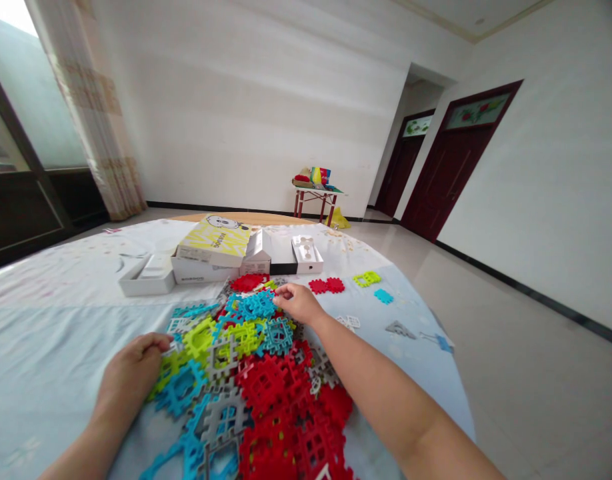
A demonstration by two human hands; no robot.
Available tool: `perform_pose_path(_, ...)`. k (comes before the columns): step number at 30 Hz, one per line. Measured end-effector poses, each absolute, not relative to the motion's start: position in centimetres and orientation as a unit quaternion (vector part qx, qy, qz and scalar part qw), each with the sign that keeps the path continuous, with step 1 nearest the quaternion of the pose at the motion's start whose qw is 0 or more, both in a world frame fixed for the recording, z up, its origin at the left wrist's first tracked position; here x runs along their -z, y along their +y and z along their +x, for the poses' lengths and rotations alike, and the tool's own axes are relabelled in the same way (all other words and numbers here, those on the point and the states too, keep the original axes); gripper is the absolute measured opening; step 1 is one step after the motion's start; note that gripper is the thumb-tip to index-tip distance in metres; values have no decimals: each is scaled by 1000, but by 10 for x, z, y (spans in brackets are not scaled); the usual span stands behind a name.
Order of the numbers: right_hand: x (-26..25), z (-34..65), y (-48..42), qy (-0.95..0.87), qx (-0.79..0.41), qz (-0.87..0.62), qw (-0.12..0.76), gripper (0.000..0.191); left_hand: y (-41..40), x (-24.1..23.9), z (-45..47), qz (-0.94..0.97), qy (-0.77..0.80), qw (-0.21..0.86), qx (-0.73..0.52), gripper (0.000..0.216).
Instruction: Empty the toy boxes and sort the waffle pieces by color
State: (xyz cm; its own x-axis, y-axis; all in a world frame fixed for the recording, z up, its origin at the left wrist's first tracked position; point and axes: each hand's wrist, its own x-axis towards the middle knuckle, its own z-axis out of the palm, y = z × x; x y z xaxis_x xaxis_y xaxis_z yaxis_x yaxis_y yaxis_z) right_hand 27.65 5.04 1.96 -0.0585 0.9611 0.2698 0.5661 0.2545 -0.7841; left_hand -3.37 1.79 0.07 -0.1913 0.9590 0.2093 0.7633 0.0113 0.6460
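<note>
A heap of notched, interlocking plastic building pieces in red, blue, lime green and grey fills the near middle of the table. At its far side, my right hand [300,303] pinches the right edge of a blue interlocking piece [253,305] lying over others. My left hand [139,363] is closed at the heap's left edge, beside a lime green piece [199,339] and a blue frame piece [183,388]; what its fingers hold is hidden. Square red window pieces [266,387] lie nearest me, next to a grey window piece [226,417].
Behind the heap stand a yellow-and-white box [216,240], an open white tray [146,283] and a small white box [307,253]. Joined red pieces [327,286], a lime green piece [367,279] and a blue piece [384,296] lie apart to the right. A small side table [319,191] stands by the wall.
</note>
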Motion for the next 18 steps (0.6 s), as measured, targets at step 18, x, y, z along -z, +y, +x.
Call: perform_pose_path(18,-5,420,11,-523,-123,-664,521,31,32,13,-45,615,730,127,-271,33)
